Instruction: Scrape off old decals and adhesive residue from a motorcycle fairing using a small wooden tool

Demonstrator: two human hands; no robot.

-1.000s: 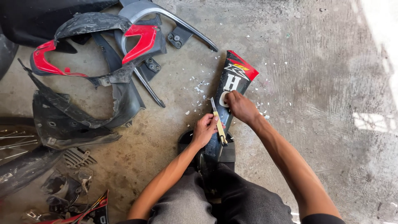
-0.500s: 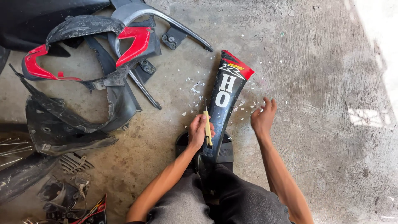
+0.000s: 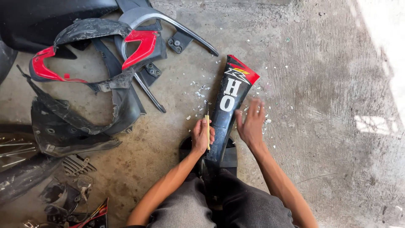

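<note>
On concrete: one panel (image 3: 230,109), one cutter (image 3: 207,126), two hands (image 3: 203,136).

A long fairing panel (image 3: 228,114) lies on the concrete floor (image 3: 320,126), running away from the person's lap. The left hand (image 3: 201,136) sits at the panel's left edge holding a thin blade tool (image 3: 207,128), and the right hand (image 3: 252,125) rests at its right edge. A heap of body panels (image 3: 101,76) lies well apart to the left, with scattered flakes (image 3: 198,93) between.

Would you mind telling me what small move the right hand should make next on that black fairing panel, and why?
Probably press the right hand, open at the panel's edge, flat onto the black fairing panel to steady it. The left hand holds a thin yellow-handled blade beside it, and white flakes litter the concrete floor.
</note>
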